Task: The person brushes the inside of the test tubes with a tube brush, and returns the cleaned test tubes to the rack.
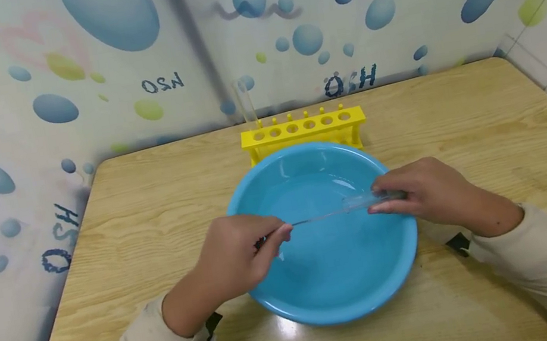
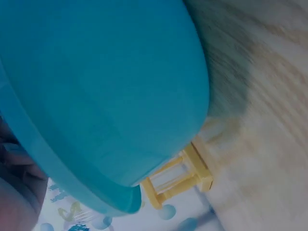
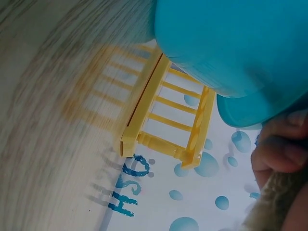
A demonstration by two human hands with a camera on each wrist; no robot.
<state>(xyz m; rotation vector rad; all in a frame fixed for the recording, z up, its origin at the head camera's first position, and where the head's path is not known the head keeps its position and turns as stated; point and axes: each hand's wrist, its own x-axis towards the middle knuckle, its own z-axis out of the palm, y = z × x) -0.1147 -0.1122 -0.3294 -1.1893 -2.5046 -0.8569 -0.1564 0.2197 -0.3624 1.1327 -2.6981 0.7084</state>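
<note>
Left fingers (image 1: 266, 224) pinch one wire (image 1: 314, 219); right fingers (image 1: 394, 207), one tube (image 1: 359, 202).

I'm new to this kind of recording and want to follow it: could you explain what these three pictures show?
There is no machine here: a person works bare-handed. The wide picture comes from a camera on the head, looking down; the other two come from cameras on the left and right wrists. On the pale wood-grain table stand a round blue basin and, behind it, a long yellow test-tube rack with one clear standing tube at its left end. Above the basin, the left hand pinches a thin grey wire, and the right hand holds a clear narrow tube. The wire runs to that tube's mouth; how far inside it reaches is hard to tell.
</note>
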